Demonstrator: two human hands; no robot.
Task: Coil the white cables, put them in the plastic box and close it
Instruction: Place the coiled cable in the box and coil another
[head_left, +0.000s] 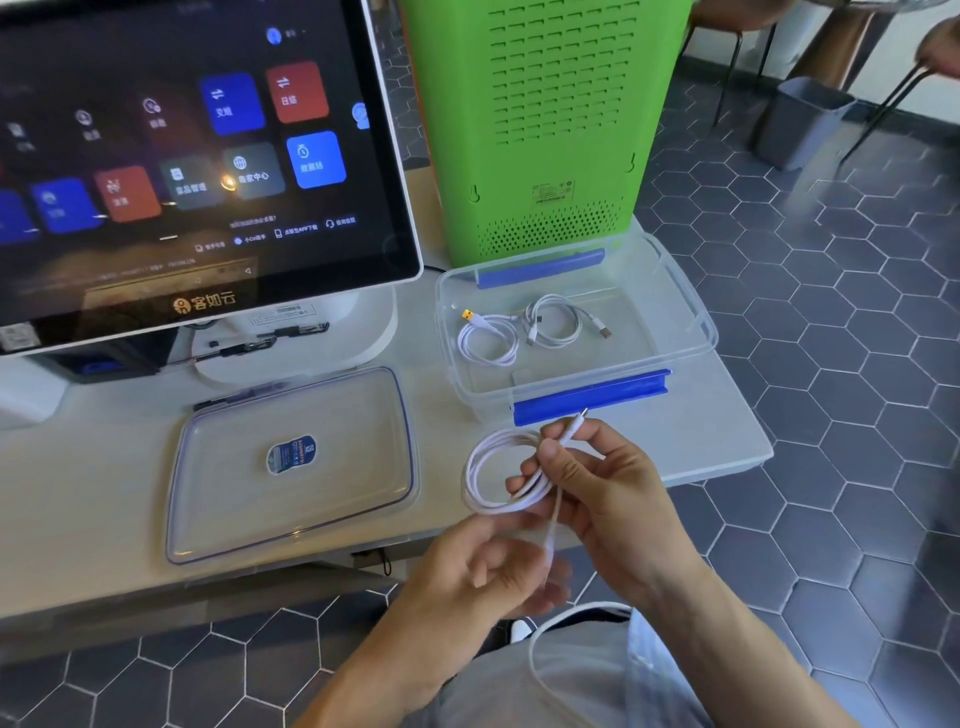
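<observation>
Holding a partly wound white cable above the front edge of the table, the right hand has its thumb and fingers curled round the gathered loops, with one plug end sticking up past the thumb. Below and left of it, the left hand has its fingers curled round the loose tail of the same cable, which runs down from the coil, passes through that hand and trails over the person's lap. Just behind the right hand stands the open plastic box, clear-walled, with a blue latch on its near long side and another on its far side. Inside the box lie two coiled white cables, side by side and touching; the left one shows an orange plug. Left of the box, apart from it, the clear lid lies flat on the table with a blue label at its centre. Behind the lid stands a touchscreen terminal showing coloured tiles, and directly behind the box rises a green ventilated machine.
</observation>
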